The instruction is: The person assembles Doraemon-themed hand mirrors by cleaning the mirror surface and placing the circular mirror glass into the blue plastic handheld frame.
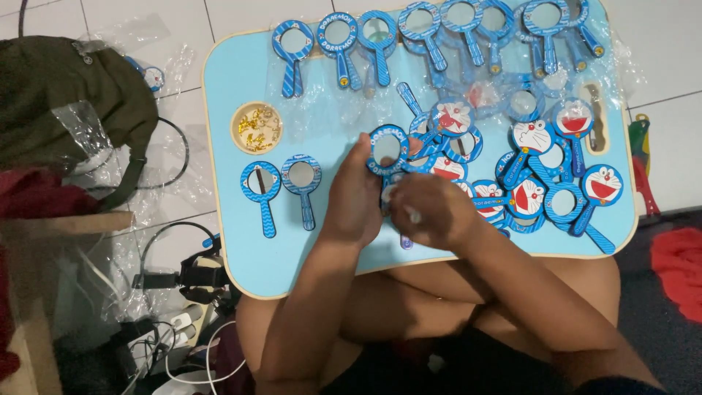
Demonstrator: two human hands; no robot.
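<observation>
My left hand (356, 196) is closed round a blue hand-mirror toy (387, 148), fingers wrapped on the handle, round head sticking up above my fingertips over the middle of the light blue lap table (329, 256). My right hand (428, 211) is curled loosely just beside it, fingertips pinching at something small and pale near the handle; too blurred to tell what, so I cannot tell if that grip has anything in it.

Progress, judging by layout: a row of bagged mirrors (439, 36) lies along the far edge in clear plastic sleeves, these look finished. Two loose mirrors (281, 186) sit flat to the left of my hands, face up, no sleeve. A jumbled pile of mirror pieces (541, 175) is heaped to the right, many showing a cartoon cat face in white and red, overlapping each other; this lot looks unprocessed and is the bigger share. A small round dish of gold bits (257, 127) sits near the left side of the table, part full. So I'd say somewhere short of halfway.

The held piece: blue ring with pale striped pattern, shiny round centre, flat thin body, striped handle hidden in my fist. Looks light, rigid

Off the table: dark green bag (73, 88) and crumpled clear wrappers (157, 194) on the tiled floor at left
</observation>
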